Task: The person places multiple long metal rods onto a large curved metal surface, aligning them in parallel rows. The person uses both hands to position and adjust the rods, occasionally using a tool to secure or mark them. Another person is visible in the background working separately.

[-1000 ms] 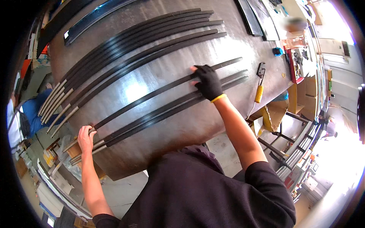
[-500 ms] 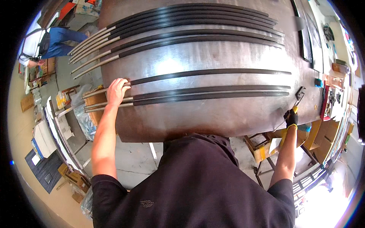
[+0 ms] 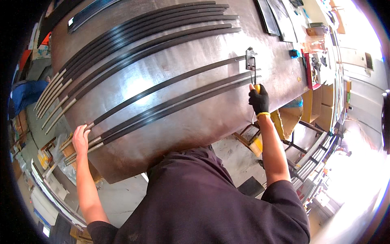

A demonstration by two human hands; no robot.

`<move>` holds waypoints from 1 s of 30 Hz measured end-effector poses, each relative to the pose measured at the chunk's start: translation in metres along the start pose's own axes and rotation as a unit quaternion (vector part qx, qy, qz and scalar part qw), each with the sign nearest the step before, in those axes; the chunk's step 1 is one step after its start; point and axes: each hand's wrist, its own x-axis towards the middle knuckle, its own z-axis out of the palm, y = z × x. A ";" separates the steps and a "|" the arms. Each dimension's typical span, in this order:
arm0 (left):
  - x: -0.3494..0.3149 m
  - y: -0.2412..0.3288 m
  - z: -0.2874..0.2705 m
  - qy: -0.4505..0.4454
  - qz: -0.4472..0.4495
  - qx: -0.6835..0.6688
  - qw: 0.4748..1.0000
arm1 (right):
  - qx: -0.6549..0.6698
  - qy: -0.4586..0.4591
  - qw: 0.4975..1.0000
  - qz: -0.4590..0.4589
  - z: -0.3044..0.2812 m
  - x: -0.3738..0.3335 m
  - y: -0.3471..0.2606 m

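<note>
Long metal rods with black sleeves lie across the metal table (image 3: 221,110). At the left, the fingers of my bare left hand (image 3: 80,140) are closed on the bare metal end of a single rod (image 3: 154,88). My right hand (image 3: 259,99), in a black glove with a yellow cuff, grips a yellow-handled tool (image 3: 250,61) with a bent metal shank and dark, frame-like head. That head is over the right end of the same rod; whether it touches is unclear. Two more sleeved rods (image 3: 183,97) run side by side, nearer me.
Several similar rods (image 3: 134,30) lie along the far side, bare ends overhanging the left edge. Dark flat panels (image 3: 280,20) rest at the far right. A red tray (image 3: 312,71) stands by the right edge, cardboard boxes (image 3: 323,99) below it. A person's blue trousers (image 3: 26,95) show at far left.
My right hand has brought the tool from beside the table's right edge inward, over the single rod's end. My left hand keeps its hold on the rod. The whole view has turned.
</note>
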 end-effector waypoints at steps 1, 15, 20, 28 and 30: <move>0.000 -0.002 -0.001 0.002 -0.003 -0.002 1.000 | 0.012 0.004 1.000 0.014 0.008 0.005 0.003; -0.002 -0.007 0.007 0.013 0.010 0.030 0.999 | -0.206 0.007 0.977 -0.051 0.030 0.019 0.022; -0.006 -0.014 0.012 0.029 0.025 0.032 0.999 | -0.188 -0.028 0.979 0.074 0.032 0.018 -0.016; -0.009 -0.020 0.024 0.052 0.022 0.038 0.998 | -0.139 0.010 0.986 0.094 0.040 0.021 -0.009; -0.014 -0.019 0.030 0.049 0.001 0.053 0.997 | -0.203 0.045 0.977 0.034 0.045 0.016 0.007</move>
